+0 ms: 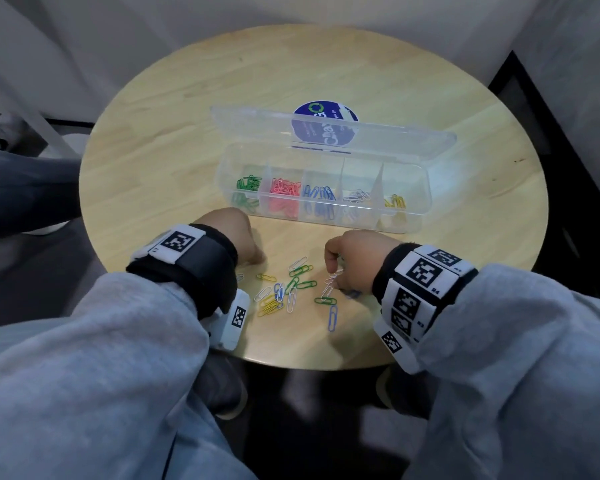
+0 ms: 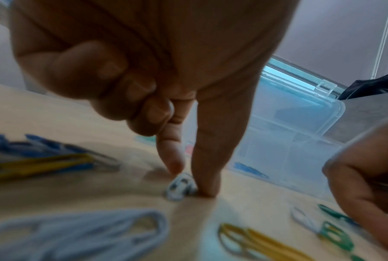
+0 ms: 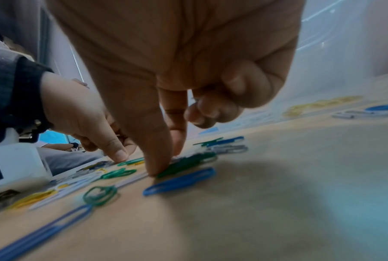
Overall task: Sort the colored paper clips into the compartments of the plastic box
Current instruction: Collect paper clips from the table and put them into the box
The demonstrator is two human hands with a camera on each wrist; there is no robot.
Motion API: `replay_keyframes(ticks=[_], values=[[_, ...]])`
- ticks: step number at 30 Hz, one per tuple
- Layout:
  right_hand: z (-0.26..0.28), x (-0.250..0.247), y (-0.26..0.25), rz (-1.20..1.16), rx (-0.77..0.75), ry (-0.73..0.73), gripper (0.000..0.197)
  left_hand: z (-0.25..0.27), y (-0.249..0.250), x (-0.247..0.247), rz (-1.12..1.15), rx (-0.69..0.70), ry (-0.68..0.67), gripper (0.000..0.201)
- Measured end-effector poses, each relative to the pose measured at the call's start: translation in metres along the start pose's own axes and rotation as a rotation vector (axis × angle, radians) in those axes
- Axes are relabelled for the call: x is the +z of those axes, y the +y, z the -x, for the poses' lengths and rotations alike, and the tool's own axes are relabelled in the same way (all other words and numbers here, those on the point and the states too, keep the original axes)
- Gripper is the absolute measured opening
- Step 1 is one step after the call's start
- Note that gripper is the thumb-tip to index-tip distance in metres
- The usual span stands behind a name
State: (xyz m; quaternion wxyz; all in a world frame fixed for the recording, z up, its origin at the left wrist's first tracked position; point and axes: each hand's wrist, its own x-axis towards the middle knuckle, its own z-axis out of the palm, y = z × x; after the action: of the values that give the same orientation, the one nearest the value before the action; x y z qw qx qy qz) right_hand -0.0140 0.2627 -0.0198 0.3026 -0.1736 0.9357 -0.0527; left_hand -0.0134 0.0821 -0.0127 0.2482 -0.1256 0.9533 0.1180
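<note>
Round pale-wood bench point(image 1: 430, 81) carries our clear plastic compartment box point(image 1: 423, 188), lid open, long axis left to right. Loose coloured wire paper clips point(image 1: 293, 289) lie between our hands, pointing every way. Left hand point(image 1: 234, 233) pinches a white clip point(image 2: 180, 188); right hand point(image 1: 352, 259) pinches a clip, colour uncertain. Risks we judge: interlocked clips lifting together, wrong compartment.

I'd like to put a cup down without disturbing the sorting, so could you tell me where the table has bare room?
Bare wood lies beyond the open lid of the plastic box, toward the table far edge, and left of the box. It is crowded near the front edge, where loose paper clips lie between the left hand and the right hand.
</note>
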Motion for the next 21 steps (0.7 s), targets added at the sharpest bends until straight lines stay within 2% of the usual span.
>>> replay_keyframes(ticks=[4,6,8,11,14,17,19,21], values=[[-0.001,0.0,-0.001,0.064,0.007,-0.044,0.009,0.006,0.003,0.001,0.002,0.042,-0.021,0.016],[0.0,-0.001,0.001,0.051,0.004,-0.045,0.01,0.01,0.001,-0.002,0.034,0.048,-0.034,0.005],[0.001,-0.003,0.004,0.0,-0.003,-0.025,0.016,0.01,-0.007,-0.008,0.158,0.054,-0.079,0.013],[0.004,-0.005,0.012,-0.129,0.012,0.036,0.017,0.009,-0.023,-0.021,0.494,0.053,-0.138,0.021],[0.007,-0.01,0.02,-0.337,0.007,0.073,0.018,0.015,-0.042,-0.031,0.844,-0.005,-0.122,0.024],[0.007,-0.011,0.021,-0.715,-0.011,-0.004,0.021,0.022,-0.053,-0.034,1.105,-0.018,-0.148,0.016],[0.005,-0.009,0.019,-1.028,-0.031,-0.069,0.02,0.022,-0.056,-0.033,1.181,-0.019,-0.156,0.023],[0.004,-0.007,0.016,-1.168,-0.043,-0.091,0.021,0.023,-0.053,-0.032,1.175,-0.029,-0.158,0.02]])
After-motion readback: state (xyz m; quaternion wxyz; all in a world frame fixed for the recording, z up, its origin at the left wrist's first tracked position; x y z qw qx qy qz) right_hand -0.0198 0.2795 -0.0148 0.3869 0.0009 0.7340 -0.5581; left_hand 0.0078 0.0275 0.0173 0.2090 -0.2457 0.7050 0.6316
